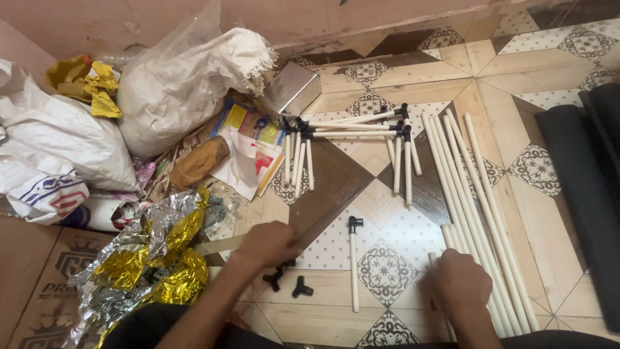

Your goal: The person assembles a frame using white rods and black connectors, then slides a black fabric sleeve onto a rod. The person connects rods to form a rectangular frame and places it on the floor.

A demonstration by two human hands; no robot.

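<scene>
My left hand (pixel 268 242) rests on the tiled floor beside two small black plastic connectors (pixel 287 278); its fingers reach toward them and hold nothing I can see. Over at the right, my right hand (pixel 460 279) lies on the near ends of a bundle of long white tubes (pixel 475 194), fingers curled over them. Between my hands lies a single white tube with a black connector on its top end (pixel 353 258). Farther away sits a part-built frame of white tubes joined with black connectors (pixel 352 139).
Crumpled gold and silver foil wrap (pixel 155 252) lies at my left. White sacks (pixel 174 84), papers and a cardboard box (pixel 39 278) crowd the left side. A metal box (pixel 292 87) stands by the wall. Black rolled material (pixel 581 187) runs along the right edge.
</scene>
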